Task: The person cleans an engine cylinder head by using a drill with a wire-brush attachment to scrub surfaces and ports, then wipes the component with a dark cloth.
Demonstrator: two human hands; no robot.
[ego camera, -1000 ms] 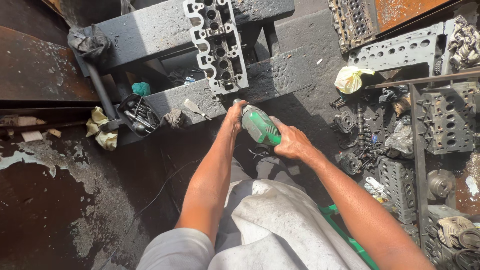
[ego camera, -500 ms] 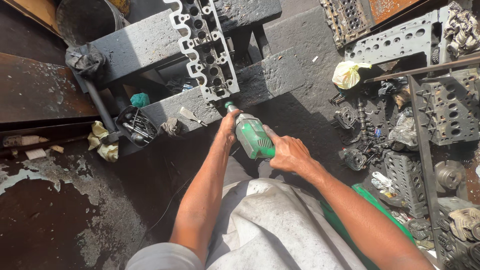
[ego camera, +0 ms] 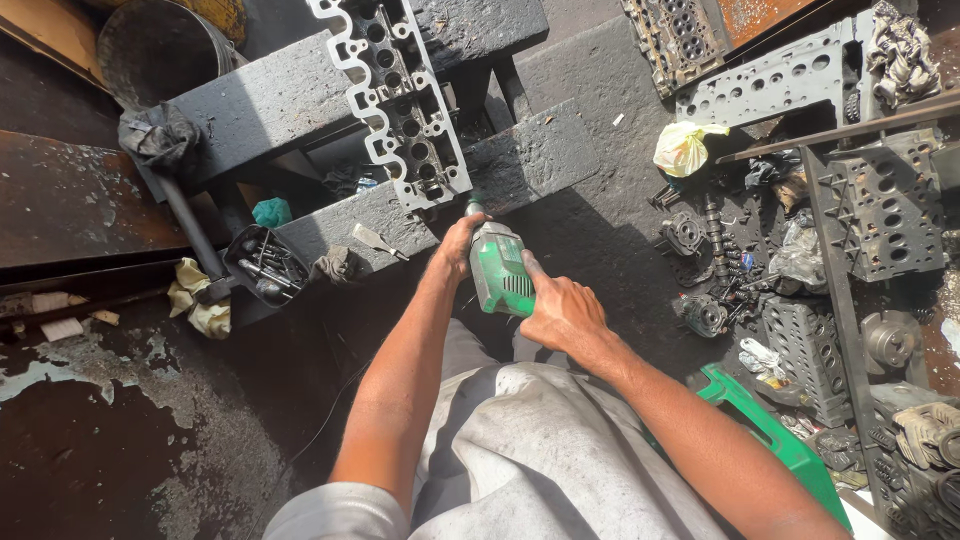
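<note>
- Since the earlier frame the green power tool (ego camera: 503, 270) has moved up toward twelve o'clock, and its metal tip now sits at the lower end of the cylinder head (ego camera: 400, 100); a second ago it was held further back, short of that end.
- The right hand (ego camera: 562, 312) is clenched around the rear of the tool's body, at about four o'clock from the tip, likely so that it can steer and push along the tool's axis.
- The left hand (ego camera: 458, 245) wraps the front of the tool close behind the tip, apparently to steady the nose where it meets the metal.
- The cylinder head lies flat across two dark, grimy blocks (ego camera: 270, 100), bridging the gap between them. That raises it to a height both arms can reach from a seated position.
- The tool is bright green plastic with dark vent slots on its side and a short silvery nose. It points toward eleven o'clock.
- The cylinder head is pale grey metal, long and narrow, with a notched outline and rows of round and oblong openings.
- At nine o'clock from the hands a small tray of bits (ego camera: 265, 268) lies within easy reach.
- At three o'clock more engine parts (ego camera: 800, 340) are piled on the ground.
</note>
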